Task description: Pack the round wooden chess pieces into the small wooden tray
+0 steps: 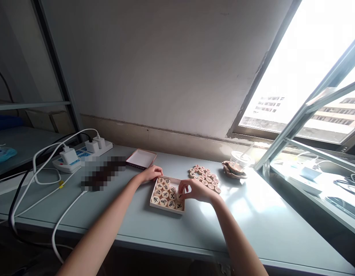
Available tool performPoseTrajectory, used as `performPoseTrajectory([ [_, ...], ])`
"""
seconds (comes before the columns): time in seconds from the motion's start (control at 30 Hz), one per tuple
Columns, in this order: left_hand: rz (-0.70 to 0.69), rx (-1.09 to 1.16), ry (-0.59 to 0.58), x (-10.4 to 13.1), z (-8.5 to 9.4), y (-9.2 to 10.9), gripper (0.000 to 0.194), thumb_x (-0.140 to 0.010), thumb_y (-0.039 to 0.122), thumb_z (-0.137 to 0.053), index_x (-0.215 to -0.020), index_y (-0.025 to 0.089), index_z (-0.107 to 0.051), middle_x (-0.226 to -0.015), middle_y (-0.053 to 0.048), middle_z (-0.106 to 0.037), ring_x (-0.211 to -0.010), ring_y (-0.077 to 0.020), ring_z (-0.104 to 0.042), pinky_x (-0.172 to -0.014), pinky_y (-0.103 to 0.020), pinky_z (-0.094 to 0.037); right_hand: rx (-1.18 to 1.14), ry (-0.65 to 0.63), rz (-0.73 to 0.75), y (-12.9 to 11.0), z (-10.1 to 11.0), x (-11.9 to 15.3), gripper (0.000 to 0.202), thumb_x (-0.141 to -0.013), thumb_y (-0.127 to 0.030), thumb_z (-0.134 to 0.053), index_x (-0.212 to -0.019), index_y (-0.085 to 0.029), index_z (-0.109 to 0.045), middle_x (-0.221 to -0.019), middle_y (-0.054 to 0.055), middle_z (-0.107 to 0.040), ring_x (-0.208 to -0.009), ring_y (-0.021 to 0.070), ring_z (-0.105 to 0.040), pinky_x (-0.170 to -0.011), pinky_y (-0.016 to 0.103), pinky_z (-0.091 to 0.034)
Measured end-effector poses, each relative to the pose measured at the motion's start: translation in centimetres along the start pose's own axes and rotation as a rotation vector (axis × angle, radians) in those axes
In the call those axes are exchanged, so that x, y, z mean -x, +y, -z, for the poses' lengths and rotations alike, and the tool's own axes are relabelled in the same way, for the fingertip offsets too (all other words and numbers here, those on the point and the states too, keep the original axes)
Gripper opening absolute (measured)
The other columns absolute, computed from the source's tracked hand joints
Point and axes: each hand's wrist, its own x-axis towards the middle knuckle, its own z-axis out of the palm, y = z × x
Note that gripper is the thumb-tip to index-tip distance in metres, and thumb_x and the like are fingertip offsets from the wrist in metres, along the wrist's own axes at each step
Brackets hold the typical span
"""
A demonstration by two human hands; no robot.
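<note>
A shallow pale box (166, 209) sits on the desk, with rows of round wooden Chinese chess pieces (164, 202) marked in dark characters inside it. My left hand (150, 174) is at the box's far left corner, its bent fingers against the edge. Over the box's right side is my right hand (197, 190), thumb and fingertips pinched on a chess piece (180, 197) that they partly hide. Beyond my right hand, a cluster of chess pieces with red characters (204, 176) lies on the desk. The box lid (141, 158) rests behind my left hand, inside facing up.
A power strip (66, 165) with plugged-in chargers and white cables occupies the left of the desk (131, 226). Near it is a blurred-out dark object (104, 174). At the back right, a clear lidded cup (241, 158) with a straw stands by a brown dish (236, 174).
</note>
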Motion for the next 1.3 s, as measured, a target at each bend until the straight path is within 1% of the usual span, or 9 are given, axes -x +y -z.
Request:
performPoseTrajectory([
  [0.13,0.004,0.009,0.020,0.1,-0.1,0.2,0.017,-0.059,0.029,-0.046,-0.066,0.015,-0.054,-0.055,0.002,-0.045,-0.052,-0.0098,-0.037,-0.052,-0.024,-0.026,-0.082,0.225,-0.049,1.0,0.9,0.3,0.020,-0.081,-0.039,-0.061,-0.092,-0.023,-0.061,-0.091,0.000,-0.067,-0.079,0.0134,-0.058,-0.064,0.024,-0.042],
  [0.23,0.010,0.030,0.021,0.0,-0.2,0.1,0.017,-0.057,0.029,-0.047,-0.064,0.015,-0.054,-0.055,0.002,-0.045,-0.051,-0.0096,-0.036,-0.052,-0.024,-0.026,0.175,0.353,-0.220,2.4,1.2,0.5,0.016,-0.083,-0.039,-0.058,-0.088,-0.023,-0.061,-0.088,-0.001,-0.067,-0.075,0.0146,-0.058,-0.067,0.028,-0.041],
  [0.37,-0.004,0.031,0.025,-0.3,-0.2,-0.4,0.017,-0.057,0.029,-0.046,-0.064,0.016,-0.054,-0.055,0.002,-0.046,-0.051,-0.0094,-0.036,-0.051,-0.024,-0.025,0.408,0.458,-0.307,3.6,0.6,0.1,0.012,-0.083,-0.031,-0.059,-0.087,-0.021,-0.064,-0.101,0.005,-0.064,-0.099,0.0221,-0.055,-0.089,0.038,-0.036],
  [0.57,-0.017,0.008,0.032,-0.6,-0.2,-0.9,0.018,-0.057,0.030,-0.046,-0.064,0.016,-0.054,-0.054,0.003,-0.045,-0.050,-0.0092,-0.035,-0.051,-0.024,-0.024,0.452,0.492,-0.264,4.5,-0.1,-0.5,0.012,-0.082,-0.032,-0.061,-0.090,-0.023,-0.065,-0.103,0.005,-0.063,-0.105,0.0222,-0.051,-0.096,0.038,-0.032],
  [0.73,-0.021,0.015,0.040,-0.6,-0.2,-0.8,0.018,-0.058,0.031,-0.047,-0.064,0.016,-0.054,-0.054,0.003,-0.045,-0.050,-0.0091,-0.035,-0.051,-0.024,-0.025,0.439,0.570,-0.327,5.1,0.6,-0.2,0.017,-0.088,-0.026,-0.053,-0.098,-0.018,-0.063,-0.106,0.011,-0.062,-0.102,0.0257,-0.052,-0.092,0.042,-0.034],
  [0.87,0.002,0.036,0.040,-0.5,-0.2,-0.5,0.018,-0.058,0.033,-0.049,-0.064,0.016,-0.054,-0.053,0.003,-0.046,-0.050,-0.0092,-0.036,-0.051,-0.024,-0.025,0.356,0.471,-0.179,3.6,0.9,0.0,0.018,-0.088,-0.035,-0.055,-0.092,-0.023,-0.067,-0.095,0.003,-0.065,-0.089,0.0172,-0.057,-0.080,0.029,-0.041],
  [1.03,0.012,0.041,0.046,-0.5,-0.3,-0.3,0.021,-0.055,0.033,-0.048,-0.064,0.016,-0.055,-0.052,0.002,-0.046,-0.048,-0.0093,-0.036,-0.051,-0.025,-0.025,0.117,0.013,0.133,0.5,0.0,0.1,0.018,-0.077,-0.040,-0.069,-0.088,-0.027,-0.073,-0.090,0.000,-0.069,-0.083,0.0146,-0.058,-0.076,0.026,-0.041],
  [1.13,0.009,0.038,0.053,-0.5,-0.4,-0.2,0.021,-0.055,0.033,-0.047,-0.063,0.016,-0.055,-0.052,0.002,-0.045,-0.050,-0.0097,-0.036,-0.051,-0.025,-0.025,0.111,-0.080,0.121,-0.4,-0.4,0.2,0.015,-0.072,-0.037,-0.074,-0.082,-0.026,-0.074,-0.087,-0.001,-0.070,-0.082,0.0144,-0.058,-0.078,0.026,-0.040],
  [1.3,0.021,0.034,0.048,-0.5,-0.3,-0.4,0.020,-0.056,0.034,-0.048,-0.062,0.016,-0.055,-0.052,0.003,-0.044,-0.050,-0.0096,-0.035,-0.051,-0.024,-0.024,0.060,-0.134,0.058,-0.6,-0.5,0.3,0.019,-0.074,-0.035,-0.072,-0.090,-0.025,-0.074,-0.081,-0.003,-0.071,-0.065,0.0102,-0.056,-0.058,0.021,-0.037],
])
